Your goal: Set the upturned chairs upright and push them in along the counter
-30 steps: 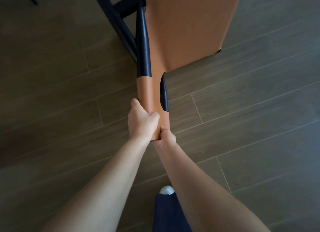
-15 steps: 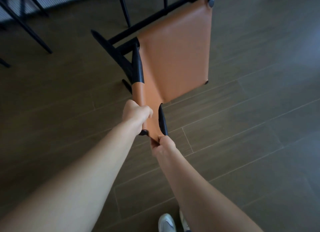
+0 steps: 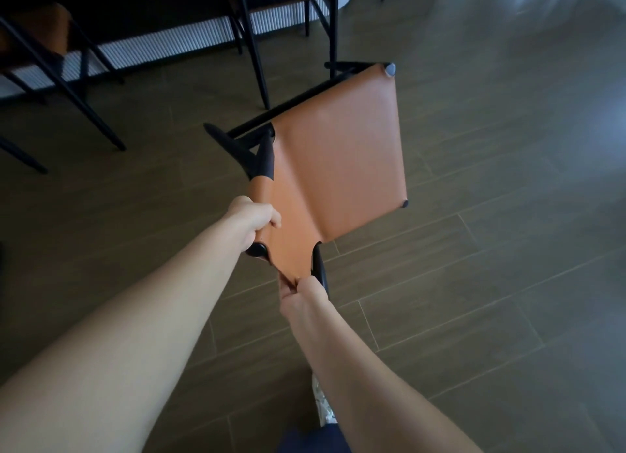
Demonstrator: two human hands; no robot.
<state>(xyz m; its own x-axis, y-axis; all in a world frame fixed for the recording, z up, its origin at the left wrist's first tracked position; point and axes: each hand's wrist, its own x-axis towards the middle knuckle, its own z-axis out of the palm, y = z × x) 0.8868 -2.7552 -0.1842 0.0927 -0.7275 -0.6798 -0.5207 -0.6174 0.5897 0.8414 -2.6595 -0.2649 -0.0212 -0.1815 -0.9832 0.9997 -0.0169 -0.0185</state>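
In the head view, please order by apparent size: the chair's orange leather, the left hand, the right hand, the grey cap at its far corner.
1. chair's orange leather, largest.
2. left hand and right hand: alike, so not ranked.
3. grey cap, smallest.

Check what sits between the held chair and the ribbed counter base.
In the head view, the black legs of another upright chair stand between the held chair and the ribbed counter base; the rest is bare floor.

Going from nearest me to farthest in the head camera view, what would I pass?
Right hand → left hand → tan leather chair that both hands grip → upright chair at the counter → ribbed counter base.
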